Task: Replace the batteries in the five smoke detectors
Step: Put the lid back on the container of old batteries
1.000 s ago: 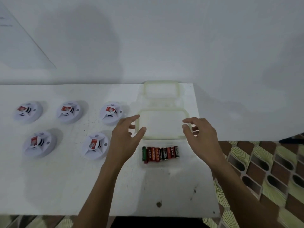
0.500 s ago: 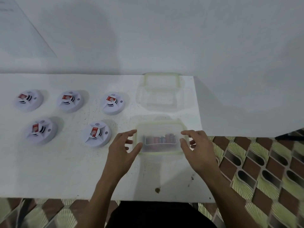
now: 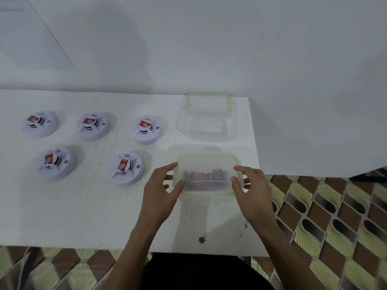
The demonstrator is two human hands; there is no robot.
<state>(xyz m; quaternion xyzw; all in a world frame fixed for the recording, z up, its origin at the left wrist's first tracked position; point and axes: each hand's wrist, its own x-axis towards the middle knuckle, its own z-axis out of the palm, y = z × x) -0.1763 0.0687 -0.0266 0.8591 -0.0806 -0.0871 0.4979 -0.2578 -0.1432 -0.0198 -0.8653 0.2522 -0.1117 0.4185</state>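
On the head camera I see the left hand point(image 3: 159, 191) and the right hand point(image 3: 253, 193) each pinch a short end of the see-through lid point(image 3: 207, 164), thumbs on its rim. The lid lies over the batteries point(image 3: 206, 176), near the right edge of the worktop point(image 3: 83, 216). Five smoke detectors point(image 3: 126, 168) sit to the left, away from both hands.

Lidded battery box point(image 3: 206, 162) on white table point(image 3: 83, 216): left hand point(image 3: 161, 191) and right hand point(image 3: 253, 191) grip its ends. Batteries point(image 3: 206, 176) visible inside. Five smoke detectors point(image 3: 125, 168) lie left of it; second clear container point(image 3: 207, 96) just behind.
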